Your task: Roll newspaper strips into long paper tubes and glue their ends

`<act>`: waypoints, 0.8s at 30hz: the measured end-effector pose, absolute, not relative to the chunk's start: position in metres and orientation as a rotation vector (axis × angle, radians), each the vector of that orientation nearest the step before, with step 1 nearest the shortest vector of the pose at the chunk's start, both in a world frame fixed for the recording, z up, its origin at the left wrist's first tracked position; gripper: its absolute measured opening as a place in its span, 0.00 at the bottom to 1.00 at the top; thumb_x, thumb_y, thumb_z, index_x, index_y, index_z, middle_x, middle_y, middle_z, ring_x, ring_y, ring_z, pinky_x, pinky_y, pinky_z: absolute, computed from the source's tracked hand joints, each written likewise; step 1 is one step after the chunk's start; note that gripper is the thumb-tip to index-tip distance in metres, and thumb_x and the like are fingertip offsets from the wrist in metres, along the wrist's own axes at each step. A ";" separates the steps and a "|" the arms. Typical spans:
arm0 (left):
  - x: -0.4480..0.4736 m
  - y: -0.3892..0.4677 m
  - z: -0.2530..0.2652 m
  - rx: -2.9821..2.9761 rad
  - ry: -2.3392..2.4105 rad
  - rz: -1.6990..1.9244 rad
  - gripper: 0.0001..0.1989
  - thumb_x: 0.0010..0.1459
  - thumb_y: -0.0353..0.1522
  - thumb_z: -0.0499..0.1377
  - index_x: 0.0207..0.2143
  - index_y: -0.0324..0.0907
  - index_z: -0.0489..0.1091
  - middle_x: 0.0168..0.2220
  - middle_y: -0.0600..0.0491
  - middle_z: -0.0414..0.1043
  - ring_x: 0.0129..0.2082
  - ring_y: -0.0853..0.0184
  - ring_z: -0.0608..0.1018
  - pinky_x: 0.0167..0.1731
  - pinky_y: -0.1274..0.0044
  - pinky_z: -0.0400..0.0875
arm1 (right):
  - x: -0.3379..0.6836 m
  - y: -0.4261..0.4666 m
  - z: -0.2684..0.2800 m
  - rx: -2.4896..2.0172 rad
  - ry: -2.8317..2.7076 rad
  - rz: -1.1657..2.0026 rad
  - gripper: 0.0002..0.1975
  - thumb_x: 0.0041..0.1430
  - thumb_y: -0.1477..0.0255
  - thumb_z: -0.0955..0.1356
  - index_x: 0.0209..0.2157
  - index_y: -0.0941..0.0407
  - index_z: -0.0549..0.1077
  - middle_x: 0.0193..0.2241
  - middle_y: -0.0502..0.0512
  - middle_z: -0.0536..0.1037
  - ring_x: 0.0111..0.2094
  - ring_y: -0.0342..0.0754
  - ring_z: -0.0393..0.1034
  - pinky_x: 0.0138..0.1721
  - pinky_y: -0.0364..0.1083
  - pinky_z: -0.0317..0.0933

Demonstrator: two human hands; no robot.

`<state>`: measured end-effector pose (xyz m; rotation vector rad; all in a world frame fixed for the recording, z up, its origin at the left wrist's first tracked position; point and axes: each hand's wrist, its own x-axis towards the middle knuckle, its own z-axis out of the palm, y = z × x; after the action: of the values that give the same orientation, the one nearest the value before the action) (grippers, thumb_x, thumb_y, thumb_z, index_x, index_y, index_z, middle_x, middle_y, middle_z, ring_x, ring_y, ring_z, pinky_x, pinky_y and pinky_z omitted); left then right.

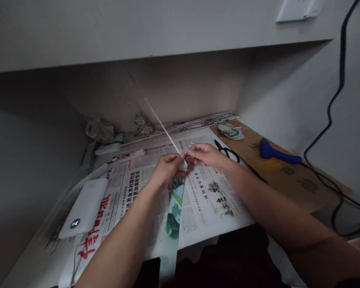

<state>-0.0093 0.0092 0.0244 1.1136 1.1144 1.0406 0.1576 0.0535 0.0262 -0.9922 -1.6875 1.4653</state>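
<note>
My left hand (169,167) is closed, pinching the top of a long paper strip (174,218) with a green leafy print. A thin pale stick (162,124) rises from between my fingers, slanting up and to the left. Close beside it, my right hand (207,155) is closed too, its thumb and fingertips pinching the upper end of the strip. The fingertips almost meet, so exactly how strip and stick join there is hidden. From my hands the strip hangs toward me, over newspaper sheets (195,216) and past the front edge.
Black scissors (232,154) lie right of my right hand. A blue glue gun (277,153) and a crumpled grey piece (231,131) rest on cardboard (276,184). Left is a white power bank (85,206). Thin paper rods (198,123) line the back. A low overhang (156,32) spans above.
</note>
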 end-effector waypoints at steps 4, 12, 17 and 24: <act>-0.014 0.014 0.029 0.993 1.130 1.146 0.17 0.47 0.41 0.63 0.33 0.35 0.72 0.25 0.50 0.72 0.21 0.70 0.74 0.20 0.78 0.73 | 0.155 0.052 0.020 -1.035 -1.813 1.496 0.18 0.49 0.57 0.70 0.31 0.59 0.73 0.22 0.49 0.71 0.20 0.37 0.60 0.20 0.38 0.50; -0.011 0.011 0.030 0.970 1.145 1.131 0.16 0.49 0.39 0.63 0.35 0.35 0.73 0.21 0.54 0.68 0.18 0.74 0.71 0.19 0.80 0.73 | 0.147 0.053 0.008 -1.030 -1.864 1.323 0.15 0.48 0.61 0.70 0.28 0.60 0.74 0.24 0.50 0.73 0.24 0.40 0.63 0.27 0.41 0.55; -0.011 0.012 0.029 0.942 1.114 1.124 0.17 0.49 0.40 0.63 0.36 0.35 0.73 0.26 0.51 0.71 0.22 0.72 0.73 0.18 0.81 0.72 | 0.152 0.052 0.015 -1.006 -1.787 1.512 0.16 0.49 0.60 0.70 0.33 0.59 0.74 0.23 0.49 0.71 0.21 0.39 0.61 0.21 0.40 0.52; -0.014 0.014 0.026 0.942 1.077 1.112 0.13 0.52 0.37 0.61 0.35 0.35 0.72 0.31 0.49 0.72 0.24 0.72 0.74 0.18 0.82 0.72 | 0.161 0.057 0.016 -1.038 -1.919 1.435 0.16 0.48 0.60 0.70 0.29 0.60 0.75 0.22 0.49 0.71 0.21 0.38 0.60 0.22 0.39 0.53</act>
<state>-0.0139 0.0142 0.0260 0.9417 1.0770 1.1120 0.1605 0.0571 0.0164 -1.0379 -1.9190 1.4348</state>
